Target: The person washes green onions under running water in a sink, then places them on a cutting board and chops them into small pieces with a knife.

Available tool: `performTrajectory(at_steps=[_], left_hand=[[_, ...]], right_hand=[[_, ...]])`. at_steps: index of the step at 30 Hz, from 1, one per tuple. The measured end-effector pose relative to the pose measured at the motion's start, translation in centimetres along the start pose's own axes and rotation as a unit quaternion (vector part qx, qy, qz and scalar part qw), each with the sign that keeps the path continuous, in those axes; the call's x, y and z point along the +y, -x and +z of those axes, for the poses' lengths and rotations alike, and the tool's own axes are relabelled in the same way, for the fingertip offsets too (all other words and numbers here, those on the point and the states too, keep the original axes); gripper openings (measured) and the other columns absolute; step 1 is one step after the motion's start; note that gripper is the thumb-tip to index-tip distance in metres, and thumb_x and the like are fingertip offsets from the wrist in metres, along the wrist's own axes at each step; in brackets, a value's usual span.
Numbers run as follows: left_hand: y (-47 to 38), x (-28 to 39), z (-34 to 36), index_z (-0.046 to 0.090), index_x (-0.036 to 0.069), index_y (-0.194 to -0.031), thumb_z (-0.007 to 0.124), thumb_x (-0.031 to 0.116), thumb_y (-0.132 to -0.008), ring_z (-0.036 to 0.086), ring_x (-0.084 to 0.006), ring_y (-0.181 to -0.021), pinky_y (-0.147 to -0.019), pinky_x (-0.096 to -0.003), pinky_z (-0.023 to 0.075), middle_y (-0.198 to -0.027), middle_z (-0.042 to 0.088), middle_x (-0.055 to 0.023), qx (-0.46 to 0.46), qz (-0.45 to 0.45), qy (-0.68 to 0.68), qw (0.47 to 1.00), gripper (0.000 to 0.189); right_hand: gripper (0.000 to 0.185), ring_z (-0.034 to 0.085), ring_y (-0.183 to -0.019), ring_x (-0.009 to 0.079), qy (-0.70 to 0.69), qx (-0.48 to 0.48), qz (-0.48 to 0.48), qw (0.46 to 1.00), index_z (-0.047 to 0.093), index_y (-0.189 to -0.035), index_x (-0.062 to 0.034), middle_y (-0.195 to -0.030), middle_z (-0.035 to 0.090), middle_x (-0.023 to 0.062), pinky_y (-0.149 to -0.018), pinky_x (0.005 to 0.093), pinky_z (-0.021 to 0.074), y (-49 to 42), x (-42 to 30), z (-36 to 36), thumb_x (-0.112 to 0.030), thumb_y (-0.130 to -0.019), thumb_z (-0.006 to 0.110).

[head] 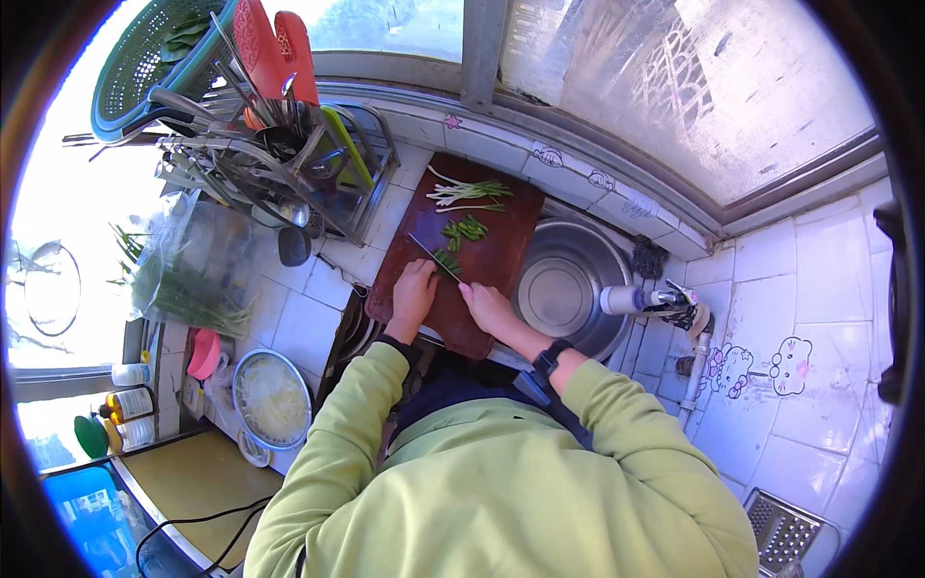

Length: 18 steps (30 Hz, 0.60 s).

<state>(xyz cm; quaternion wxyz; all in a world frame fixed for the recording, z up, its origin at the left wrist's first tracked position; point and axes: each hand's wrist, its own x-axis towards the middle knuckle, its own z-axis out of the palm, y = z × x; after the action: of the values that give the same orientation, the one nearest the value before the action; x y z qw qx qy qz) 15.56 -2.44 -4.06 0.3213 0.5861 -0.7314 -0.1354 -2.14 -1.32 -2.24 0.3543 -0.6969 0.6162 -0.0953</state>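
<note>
My right hand (491, 309) grips a kitchen knife (432, 254) by its handle, the blade slanting up and left over a brown cutting board (470, 289). My left hand (415, 289) rests on the board with bent fingers close beside the blade; whatever lies under them is hidden. Cut green pieces (449, 263) lie along the knife. Farther up sits a loose pile of chopped green scallion (466, 228). Scallion stalks with white ends (470, 191) lie near the board's far edge.
Right of the board is a steel basin (555, 292) beneath a faucet (661, 298). A utensil rack (289, 166) stands at the upper left. Below it lie a plastic bag of greens (195, 289) and a metal bowl of pale, shredded-looking food (272, 399).
</note>
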Motion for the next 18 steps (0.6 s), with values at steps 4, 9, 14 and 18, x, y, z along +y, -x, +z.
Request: performTrajectory(at_steps=[4,9,14,18], left_hand=[[0.2,0.0,0.1,0.056,0.006,-0.092,0.066,0.007,-0.076,0.055,-0.0325,-0.086,-0.071,-0.0422,0.0484,-0.088,0.056,-0.0102,-0.001,0.001,-0.011,1.0,0.019],[0.3,0.4,-0.5,0.056,0.007,-0.099,0.074,0.011,-0.071,0.054,-0.0335,-0.092,-0.079,-0.0418,0.0472,-0.096,0.056,-0.0112,0.0,-0.014,0.011,1.0,0.033],[0.6,1.0,-2.3,0.052,0.008,-0.116,0.083,0.018,-0.062,0.051,-0.0352,-0.103,-0.089,-0.0415,0.045,-0.111,0.055,-0.0124,-0.017,-0.031,-0.01,0.999,0.063],[1.4,1.0,-2.9,0.05,0.007,-0.119,0.084,0.018,-0.061,0.05,-0.0358,-0.106,-0.091,-0.0421,0.0444,-0.114,0.053,-0.0132,-0.03,-0.042,-0.008,0.999,0.068]], right_hand=[[0.051,0.06,-0.086,0.0462,0.001,-0.039,-0.018,0.999,0.062,-0.088,0.0028,-0.086,0.063,0.028,-0.076,0.0522,0.0467,3.7,3.3,-1.7,-0.038,-0.101,0.033],[0.055,0.059,-0.089,0.0463,0.016,-0.074,-0.021,0.997,0.062,-0.087,0.0036,-0.089,0.063,0.0286,-0.078,0.0517,0.0452,7.6,5.6,-4.2,-0.039,-0.101,0.031],[0.055,0.057,-0.09,0.0467,-0.02,-0.052,-0.027,0.998,0.062,-0.089,0.0037,-0.09,0.062,0.0286,-0.079,0.0517,0.0435,8.8,4.7,-6.1,-0.039,-0.101,0.03],[0.054,0.057,-0.09,0.0467,-0.048,-0.04,-0.038,0.997,0.061,-0.088,0.0029,-0.09,0.062,0.0288,-0.078,0.0517,0.0433,8.5,3.0,-5.5,-0.04,-0.101,0.031]])
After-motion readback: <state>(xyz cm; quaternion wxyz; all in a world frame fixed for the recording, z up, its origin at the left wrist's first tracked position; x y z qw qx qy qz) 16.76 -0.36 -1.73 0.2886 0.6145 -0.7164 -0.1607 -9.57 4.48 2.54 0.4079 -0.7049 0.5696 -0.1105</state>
